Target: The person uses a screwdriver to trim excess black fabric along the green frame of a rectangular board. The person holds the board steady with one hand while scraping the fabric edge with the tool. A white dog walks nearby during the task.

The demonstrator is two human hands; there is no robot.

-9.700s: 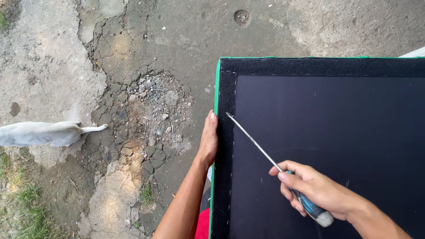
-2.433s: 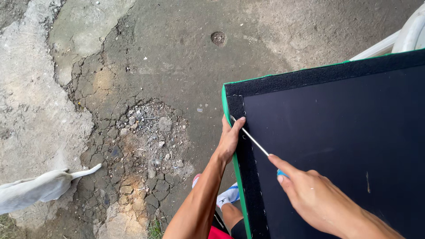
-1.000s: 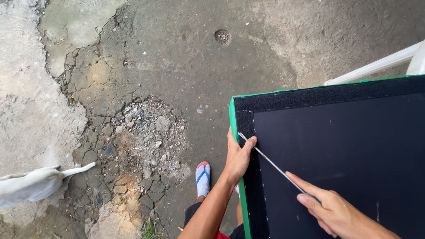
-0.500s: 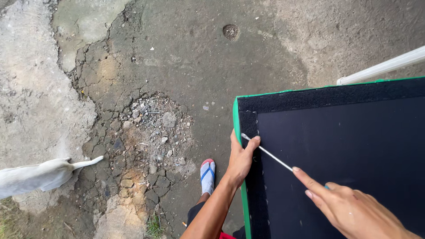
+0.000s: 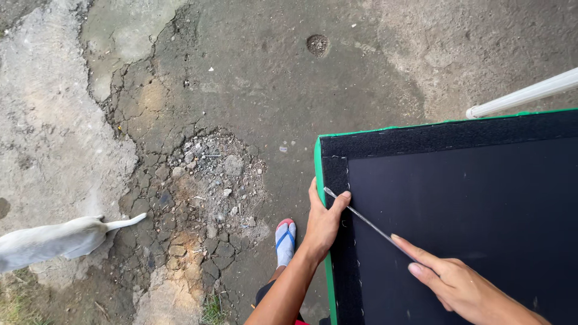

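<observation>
Cracked concrete ground (image 5: 253, 72), black panel (image 5: 457, 204) – left hand (image 5: 322, 219) gripping its edge, right hand (image 5: 463, 289) holding screwdriver (image 5: 364, 219).

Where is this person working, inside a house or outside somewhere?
Outside, probably a yard or a lane. The ground is cracked grey concrete with a patch of loose rubble, a tuft of green grass grows at the edge, and a white animal walks by the black fabric-covered panel.

We find no packages, labels, signs or screens in this view.
</observation>
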